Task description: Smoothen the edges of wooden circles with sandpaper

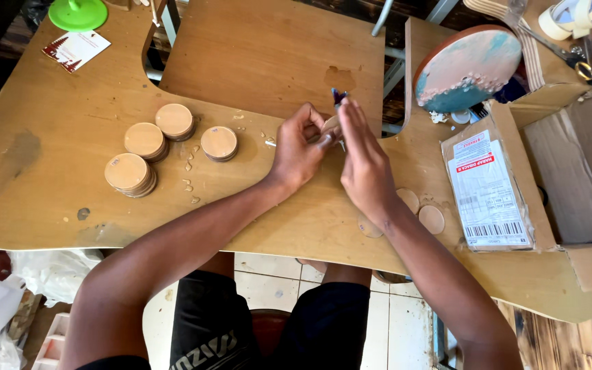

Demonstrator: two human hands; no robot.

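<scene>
A curved wooden desk (pixel 70 137) fills the view, scuffed and spotted with dried glue, with pale floor tiles (pixel 268 288) showing below its near edge. At the right, an open cardboard box (pixel 577 171) lies on the desk; a grey mailing bag (pixel 491 192) rests against its left flap, carrying a white rectangular label with a red band at the top and black bars at the bottom. At the far left lies a small white card (pixel 77 49) with red tree shapes along one edge, just beside a round green lid (pixel 78 12). Far right of centre, a round painted plaque (pixel 467 68) in teal and pink leans upright. Rolls of tape (pixel 573 17) and scissors (pixel 587 65) sit in the far right corner.

Four stacks of round wooden discs (pixel 169 140) stand left of centre. Three single flat discs (pixel 432 219) lie near the right wrist.

The left hand (pixel 299 151) and the right hand (pixel 364 168) meet above the middle of the desk. The left fingers pinch a small round wooden disc (pixel 330 127), pale tan like the others, held on edge between the two hands. The right fingers close on a thin tool with a blue tip (pixel 338 96) that stands up just beyond the disc; what kind of tool it is cannot be told.
</scene>
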